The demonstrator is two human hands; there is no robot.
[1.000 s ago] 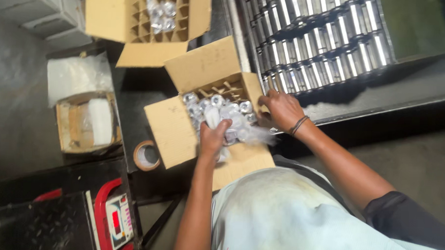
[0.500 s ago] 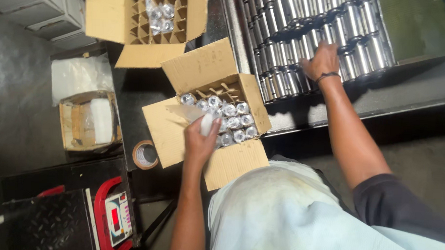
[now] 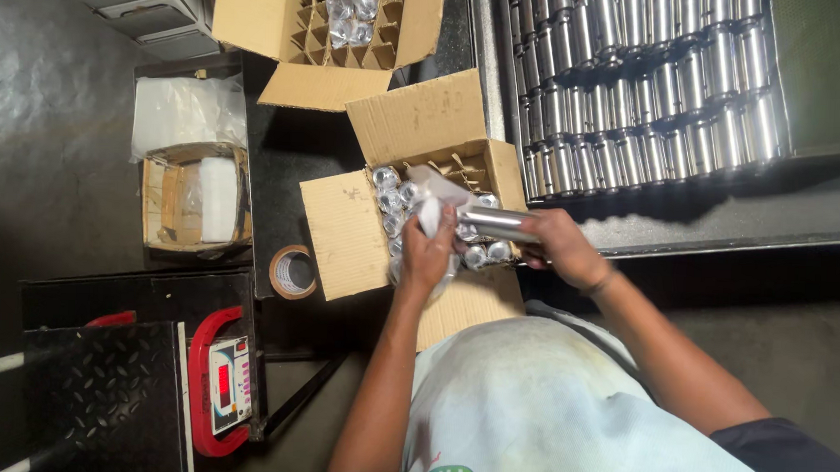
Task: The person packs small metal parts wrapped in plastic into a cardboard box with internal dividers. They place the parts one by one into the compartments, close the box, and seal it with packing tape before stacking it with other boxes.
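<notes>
My right hand grips a shiny metal cylinder and holds it sideways over an open cardboard box. My left hand holds a clear plastic bag whose mouth meets the cylinder's free end. The box has cardboard dividers, and several wrapped cylinders stand in its cells. More bare metal cylinders lie in rows on a dark tray at the upper right.
A second divided box with a few wrapped cylinders stands at the top. A roll of tape lies left of the near box. A small carton with plastic bags and a red-framed weighing scale are at the left.
My right hand went up to the tray of cylinders, took one, and brought it back down over the box. My left hand lifted a plastic bag to meet it.
</notes>
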